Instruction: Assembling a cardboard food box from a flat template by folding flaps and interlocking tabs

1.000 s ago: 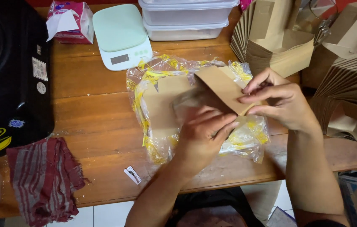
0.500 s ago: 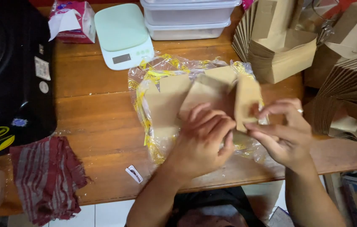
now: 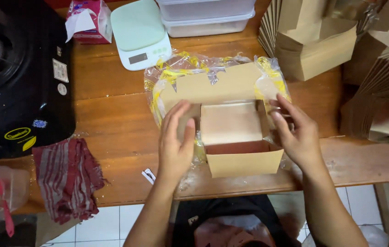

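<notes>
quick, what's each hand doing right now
left hand: open, flat against the left side of the brown paper box
right hand: open, fingers on the box's right side

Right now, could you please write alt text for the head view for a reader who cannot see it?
Two bare hands, left hand and right hand, press on the sides of an open brown cardboard box on a wooden table. Under it lies a clear plastic bag; behind are a pale green kitchen scale and stacked flat boxes.
</notes>
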